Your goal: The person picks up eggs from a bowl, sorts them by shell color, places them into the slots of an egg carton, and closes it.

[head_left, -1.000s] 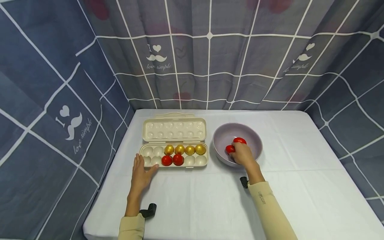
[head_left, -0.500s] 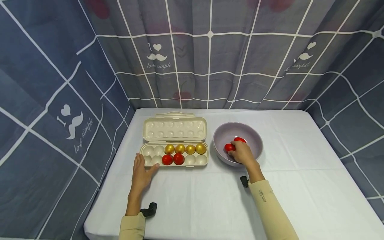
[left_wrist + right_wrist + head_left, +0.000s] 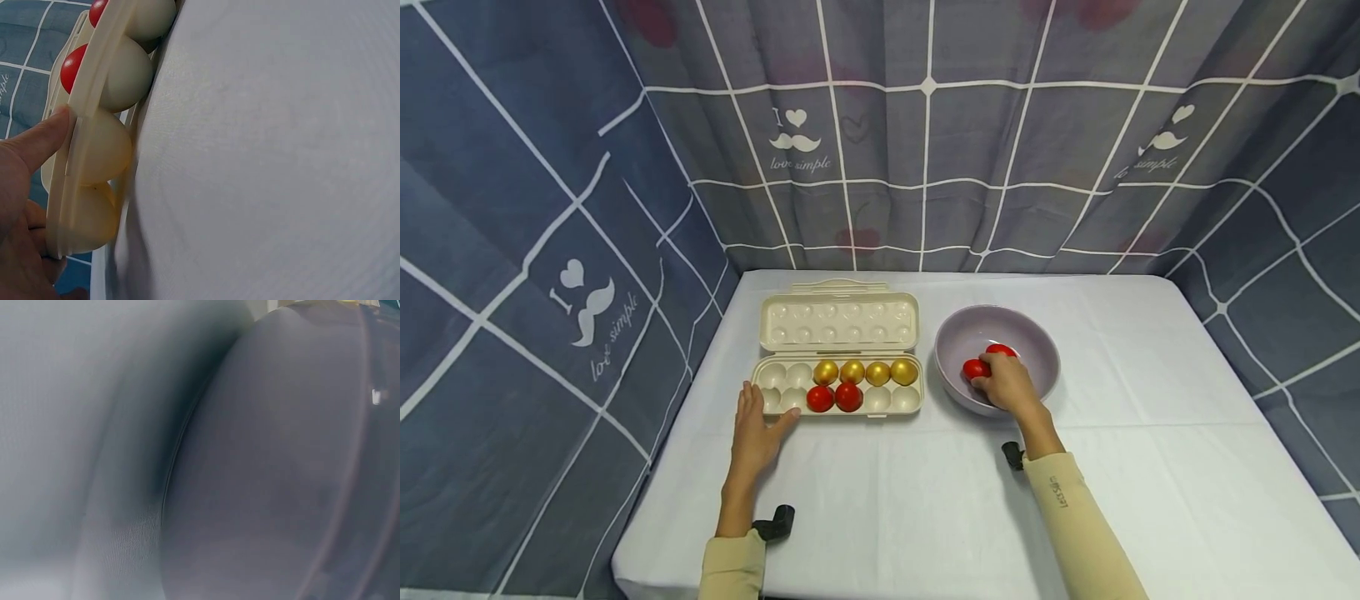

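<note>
A cream plastic egg carton (image 3: pixel 891 412) lies with its lid laid back. In its cups sit several golden eggs (image 3: pixel 852 372) and two red eggs (image 3: pixel 848 397). My left hand (image 3: pixel 754 442) holds the carton's near left corner, thumb on the front rim (image 3: pixel 70 125) and fingers along the left end. Inside the purple bowl (image 3: pixel 951 333), my right hand (image 3: pixel 1009 386) pinches a red egg (image 3: pixel 975 369). Another red egg (image 3: pixel 1000 350) shows just beyond the fingers. The right wrist view shows mostly the bowl's outer wall (image 3: pixel 269 456), and the hand is out of it.
The table has a white cloth (image 3: pixel 910 500). Grey-blue checked curtains (image 3: pixel 880 150) hang behind it and on both sides. A black wrist camera (image 3: pixel 777 523) is on the left wrist, and another black camera (image 3: pixel 1012 455) is on the right one.
The right hand's fingers have shifted slightly in the bowl, and the left red egg there now shows more. My left hand stays on the carton.
</note>
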Demonstrator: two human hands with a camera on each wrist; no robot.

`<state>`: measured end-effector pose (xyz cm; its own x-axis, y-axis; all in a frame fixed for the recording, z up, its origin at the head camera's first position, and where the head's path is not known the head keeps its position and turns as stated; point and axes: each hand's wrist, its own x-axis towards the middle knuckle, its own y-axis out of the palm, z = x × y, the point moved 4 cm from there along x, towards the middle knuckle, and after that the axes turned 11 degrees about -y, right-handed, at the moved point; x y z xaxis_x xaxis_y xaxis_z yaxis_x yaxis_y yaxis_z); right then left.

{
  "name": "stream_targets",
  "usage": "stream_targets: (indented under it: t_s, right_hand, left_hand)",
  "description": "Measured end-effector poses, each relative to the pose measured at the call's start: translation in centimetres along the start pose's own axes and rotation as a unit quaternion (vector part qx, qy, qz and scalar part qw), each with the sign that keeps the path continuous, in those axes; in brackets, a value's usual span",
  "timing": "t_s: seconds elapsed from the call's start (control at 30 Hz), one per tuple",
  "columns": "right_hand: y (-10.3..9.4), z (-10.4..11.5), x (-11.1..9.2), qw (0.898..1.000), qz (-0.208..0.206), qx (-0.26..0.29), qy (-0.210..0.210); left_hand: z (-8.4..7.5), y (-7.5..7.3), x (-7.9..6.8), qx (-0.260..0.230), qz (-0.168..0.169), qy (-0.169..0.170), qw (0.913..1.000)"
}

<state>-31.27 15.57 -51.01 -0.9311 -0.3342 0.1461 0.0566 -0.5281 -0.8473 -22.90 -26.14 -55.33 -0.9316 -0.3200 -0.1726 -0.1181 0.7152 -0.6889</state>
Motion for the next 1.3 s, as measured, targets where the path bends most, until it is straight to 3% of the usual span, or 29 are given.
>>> stream_targets:
  t_s: [0.2,0.4,0.5,0.63,0.73,0.8,0.93,1.07,1.17,1.3]
  right_hand:
    - [-0.4,0.2,-0.2,0.997,-0.066,0.036,-0.008]
    - [-0.7,0.8,-0.4,0.984,-0.144,0.105,-0.013]
    - [-0.7,1.4,-0.6,0.968,-0.195,0.158,-0.025]
    - [0.3,3.9,-0.8,0.936,-0.250,0.230,-0.089]
    - [1.7,6.2,-1.1,0.920,-0.272,0.244,-0.145]
    - [2.7,7.6,-1.4,0.914,-0.279,0.241,-0.169]
    - [5.1,9.7,-1.4,0.916,-0.244,0.256,-0.192]
    - [7.2,10.8,-0.8,0.922,-0.198,0.273,-0.191]
    - [8.1,11.3,-0.4,0.928,-0.187,0.261,-0.191]
    - [9.1,11.8,0.0,0.944,-0.170,0.218,-0.180]
  left_hand:
    - [-0.1,0.1,0.0,0.005,0.006,-0.001,1.0000]
    - [0.0,-0.1,0.1,0.004,-0.001,0.001,1.0000]
    - [0.1,-0.1,0.1,0.003,-0.002,0.001,1.0000]
    - [0.1,-0.2,0.0,-0.001,-0.004,0.001,1.0000]
    - [0.0,-0.1,-0.1,-0.004,-0.003,0.004,1.0000]
    - [0.0,0.0,-0.1,-0.005,0.000,0.003,1.0000]
    - [0.0,0.1,-0.1,-0.003,0.003,0.002,1.0000]
    - [0.0,0.1,0.1,-0.001,0.004,0.001,1.0000]
    - [0.0,0.0,0.1,0.001,0.001,0.004,1.0000]
    - [0.1,-0.1,0.0,0.000,-0.002,0.005,1.0000]
